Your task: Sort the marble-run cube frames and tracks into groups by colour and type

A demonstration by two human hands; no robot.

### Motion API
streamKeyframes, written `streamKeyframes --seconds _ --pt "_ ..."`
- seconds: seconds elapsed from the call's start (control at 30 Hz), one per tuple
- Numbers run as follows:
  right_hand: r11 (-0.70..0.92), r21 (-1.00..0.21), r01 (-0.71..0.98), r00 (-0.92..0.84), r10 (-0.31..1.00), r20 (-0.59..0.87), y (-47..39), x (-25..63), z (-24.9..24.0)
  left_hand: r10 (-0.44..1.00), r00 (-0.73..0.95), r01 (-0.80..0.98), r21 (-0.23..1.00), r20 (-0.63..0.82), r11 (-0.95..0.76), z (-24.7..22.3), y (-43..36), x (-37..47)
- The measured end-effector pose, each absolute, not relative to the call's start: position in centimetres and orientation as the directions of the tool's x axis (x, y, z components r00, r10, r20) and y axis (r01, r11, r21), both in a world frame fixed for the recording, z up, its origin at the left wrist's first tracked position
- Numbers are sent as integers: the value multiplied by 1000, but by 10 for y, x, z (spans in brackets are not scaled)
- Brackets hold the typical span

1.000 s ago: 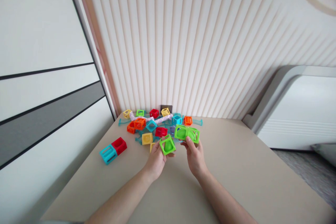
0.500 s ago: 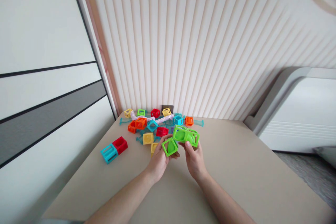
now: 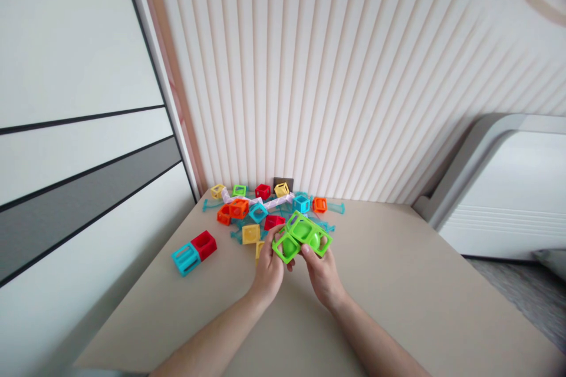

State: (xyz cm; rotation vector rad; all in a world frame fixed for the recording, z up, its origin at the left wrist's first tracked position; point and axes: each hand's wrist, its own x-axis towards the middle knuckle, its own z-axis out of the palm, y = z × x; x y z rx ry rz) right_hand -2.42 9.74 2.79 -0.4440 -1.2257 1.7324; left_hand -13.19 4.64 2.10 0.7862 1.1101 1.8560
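No brand, label or writing can be read on any piece. Both hands meet over the beige tabletop (image 3: 398,283), at about the 6 o'clock side of the toy pile. The left hand (image 3: 268,271) is closed around a single bright green open-frame plastic cube (image 3: 285,245), fingers wrapped behind it, thumb on its near edge. The right hand (image 3: 322,274) grips a bright green two-cube plastic block (image 3: 310,232), thumb on top. The single cube touches the block's left end at an angle; all three green cells are hollow frames with a rounded green shape inside.

At 12 o'clock from the hands lies a loose pile of coloured open-frame cubes (image 3: 265,209): countable are three yellow, two orange, two red, two blue and one green, with thin teal pieces and a pale pink strip among them. At 9 o'clock, well apart, sits a joined blue and red cube pair (image 3: 194,252).
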Motion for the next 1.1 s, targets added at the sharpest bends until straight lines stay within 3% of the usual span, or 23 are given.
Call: streamKeyframes --seconds 0.2,0.47,0.8,0.97,1.1 --pt "-48 -856 -515 -449 866 222 95 -27 21 837 -534 -188 948 122 -258 19 45 -130" --pt "-29 -885 -464 -468 857 217 90 -31 24 829 -545 -195 943 123 -268 20 45 -134" --pt "-103 -841 -531 -459 869 184 87 -34 24 802 -570 -155 935 180 -320 19 42 -135" --pt "-167 -812 -560 -435 893 117 98 -28 24 870 -443 -105 951 218 -292 23 37 -136" --pt "-82 -829 -553 -366 918 154 110 -18 27 887 -360 -63 941 290 -333 31 33 -140"
